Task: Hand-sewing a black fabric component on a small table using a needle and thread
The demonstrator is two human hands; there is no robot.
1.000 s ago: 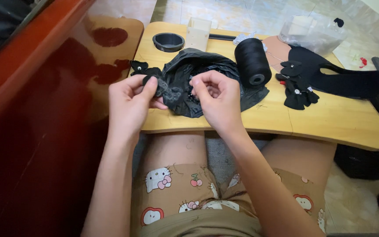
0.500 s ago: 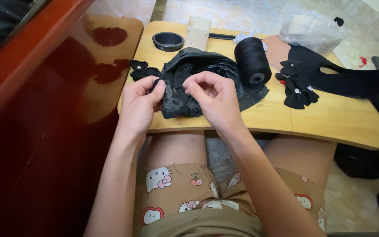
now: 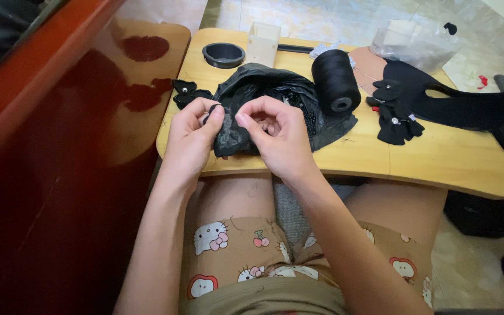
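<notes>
Between the two hands, at the near edge of the wooden worktop (image 3: 438,163), sits a small black lace piece (image 3: 226,135). The left hand (image 3: 189,140) pinches its left side, thumb on top; the right hand (image 3: 278,137) curls its fingertips against the right side, both equally close. Just beyond the hands lies a crumpled black plastic bag (image 3: 281,93), touching the piece. A black thread spool (image 3: 335,79) stands further right of the right hand, black fabric cutouts (image 3: 438,102) well beyond it.
</notes>
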